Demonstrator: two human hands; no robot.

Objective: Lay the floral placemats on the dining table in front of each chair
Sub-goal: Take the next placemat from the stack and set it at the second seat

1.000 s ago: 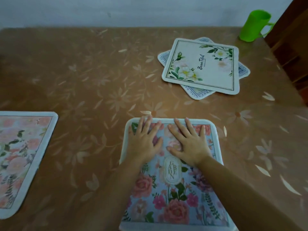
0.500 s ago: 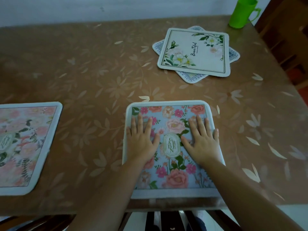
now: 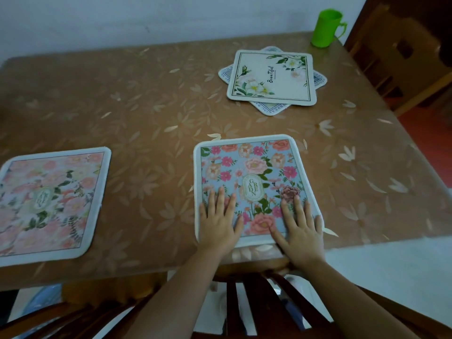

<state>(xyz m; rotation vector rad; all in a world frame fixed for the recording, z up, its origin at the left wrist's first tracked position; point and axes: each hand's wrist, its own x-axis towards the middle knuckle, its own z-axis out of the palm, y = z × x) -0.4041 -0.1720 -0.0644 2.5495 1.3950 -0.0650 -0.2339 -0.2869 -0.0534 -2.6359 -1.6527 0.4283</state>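
A blue floral placemat (image 3: 252, 167) lies flat near the table's front edge, above a dark wooden chair back (image 3: 234, 297). My left hand (image 3: 219, 221) rests palm down on its near left corner, fingers spread. My right hand (image 3: 299, 231) presses flat on its near right corner. A pink floral placemat (image 3: 49, 201) lies flat at the front left. At the back right, a white floral placemat (image 3: 271, 78) sits on top of a blue-bordered one (image 3: 271, 109).
The table (image 3: 146, 106) has a brown cloth with a leaf pattern. A green plastic mug (image 3: 326, 28) stands at the far right corner. A wooden chair (image 3: 401, 55) stands beyond the right edge. A white wall runs behind.
Both hands have slid back toward me along the blue placemat, from its far part to its near corners. The view has pulled back, showing the table's front edge and chair.
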